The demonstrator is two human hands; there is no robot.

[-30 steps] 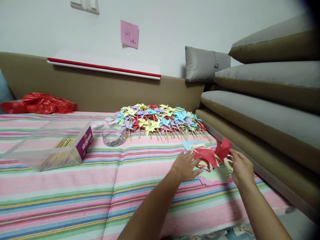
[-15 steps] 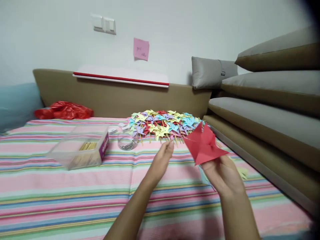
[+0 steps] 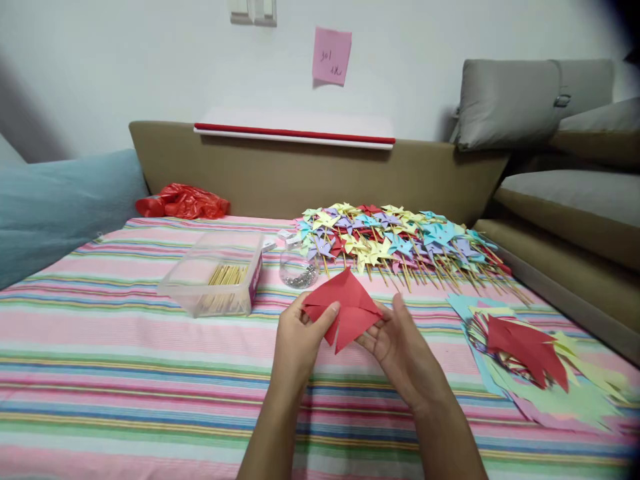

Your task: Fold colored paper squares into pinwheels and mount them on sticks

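Observation:
A cut sheet of red paper (image 3: 350,293) with slits is held up in front of me over the striped cloth. My left hand (image 3: 296,337) pinches its left side, thumb on top and fingers underneath. My right hand (image 3: 400,353) has its fingers under the paper's right corner, while its thumb stands up away from the sheet. To the right, another red cut paper (image 3: 523,347) lies on a heap of pastel paper sheets (image 3: 560,397). Behind my hands is a round clear tub (image 3: 299,270) of small metal pins.
Many paper pinwheels on sticks (image 3: 400,243) lie piled at the back. A clear plastic box (image 3: 210,283) of wooden sticks stands left. A red plastic bag (image 3: 185,202) and a blue cushion (image 3: 70,207) are farther left. Grey-brown cushions (image 3: 570,207) are stacked at the right.
The view has swung right and down, bringing the paper heap into sight. The red paper has come nearer the middle, and my left hand, formerly apart from it, now grips it.

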